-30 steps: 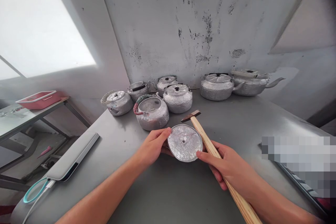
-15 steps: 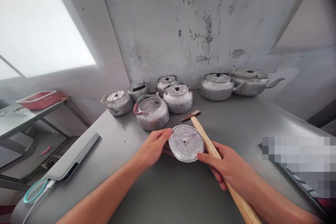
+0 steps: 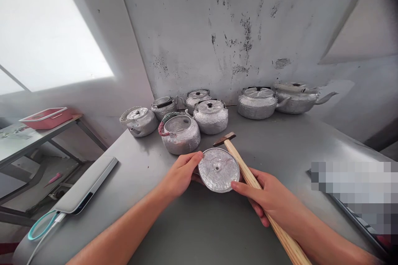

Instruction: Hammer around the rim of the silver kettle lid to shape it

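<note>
My left hand (image 3: 183, 174) pinches the left edge of a round, dented metal kettle lid (image 3: 219, 170), thumb on top and fingers hidden beneath. The lid has a small hole at its centre. With its thumb on the lid's lower right edge, my right hand (image 3: 264, 194) also grips the wooden handle of a hammer (image 3: 248, 176). The hammer's rusty head points away from me, just beyond the lid. Behind the lid stands a lidless kettle (image 3: 182, 140) with a red and green wrapped handle.
More kettles stand along the wall, among them a lidded kettle (image 3: 211, 118) and a long-spouted kettle (image 3: 295, 101). A power bank (image 3: 87, 184) with a cable lies at left. A pink basket (image 3: 46, 119) sits on a side table. A blurred-out object (image 3: 357, 198) is at right.
The lid and the hammer head have shifted very slightly to the left. Both hands keep their hold, and the kettles have not moved.
</note>
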Demonstrator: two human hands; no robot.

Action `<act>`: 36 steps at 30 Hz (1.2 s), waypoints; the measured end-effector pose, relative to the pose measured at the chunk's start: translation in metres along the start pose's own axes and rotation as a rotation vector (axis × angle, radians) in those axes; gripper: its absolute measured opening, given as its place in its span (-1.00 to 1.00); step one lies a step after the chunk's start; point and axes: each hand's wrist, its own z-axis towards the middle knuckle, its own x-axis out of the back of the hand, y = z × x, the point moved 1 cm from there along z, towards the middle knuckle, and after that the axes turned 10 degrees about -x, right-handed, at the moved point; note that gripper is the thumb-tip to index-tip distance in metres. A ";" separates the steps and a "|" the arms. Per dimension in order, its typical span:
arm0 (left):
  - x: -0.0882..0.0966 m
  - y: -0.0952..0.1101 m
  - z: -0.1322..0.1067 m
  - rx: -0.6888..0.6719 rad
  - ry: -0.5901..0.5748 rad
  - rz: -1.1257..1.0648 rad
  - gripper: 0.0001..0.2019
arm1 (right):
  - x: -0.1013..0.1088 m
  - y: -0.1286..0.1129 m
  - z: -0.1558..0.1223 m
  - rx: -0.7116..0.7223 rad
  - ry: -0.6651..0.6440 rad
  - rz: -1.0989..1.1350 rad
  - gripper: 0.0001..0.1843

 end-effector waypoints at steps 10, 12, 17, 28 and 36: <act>0.007 -0.003 0.001 0.015 0.140 0.095 -0.55 | 0.005 -0.009 -0.017 0.026 0.115 0.029 -0.66; 0.006 -0.002 0.001 -0.009 0.132 0.151 -0.54 | 0.006 -0.010 -0.019 0.072 0.157 0.032 -0.67; 0.006 0.000 0.001 -0.014 0.082 0.190 -0.59 | 0.003 -0.005 -0.022 0.139 0.159 0.008 -0.61; 0.010 -0.003 0.000 -0.164 0.011 0.366 -0.57 | -0.003 0.005 -0.020 0.121 0.068 0.020 -0.59; 0.011 -0.003 0.000 -0.180 -0.009 0.409 -0.56 | -0.004 0.005 -0.018 0.111 0.067 0.014 -0.61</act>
